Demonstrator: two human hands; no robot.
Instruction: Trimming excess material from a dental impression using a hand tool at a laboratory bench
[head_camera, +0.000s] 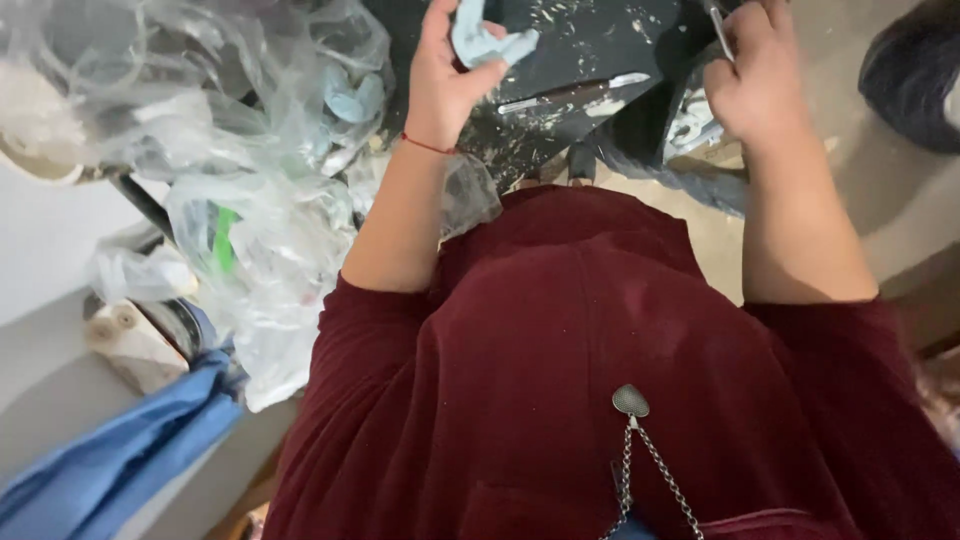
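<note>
from the head view, looking straight down my own front, my left hand (440, 75) is raised over the dark, paint-flecked desk (590, 50). its fingers (478, 80) are curled around a pale blue, crumpled piece of soft material (480, 40), with the thumb pressing it from below. a thin red string (428, 145) circles that wrist.

my right hand (755, 75) sits further right, near the top edge, its fingers closed narrow on a slim metal tool (720, 30) that pokes up past the knuckles; i cannot tell what its tip looks like. between my two hands another slim tool with a pale tip (575, 95) lies flat on the desk, apart from both.

to my left is a heap of clear plastic bags (250, 150), with a second pale blue shape (355, 100) inside one and something green (225, 240) showing through another. a blue cloth (110, 465) hangs at the lower left. my dark red top (560, 400) fills the lower part of the view, with a small metal pendant on a chain (630, 402) hanging on it.
</note>
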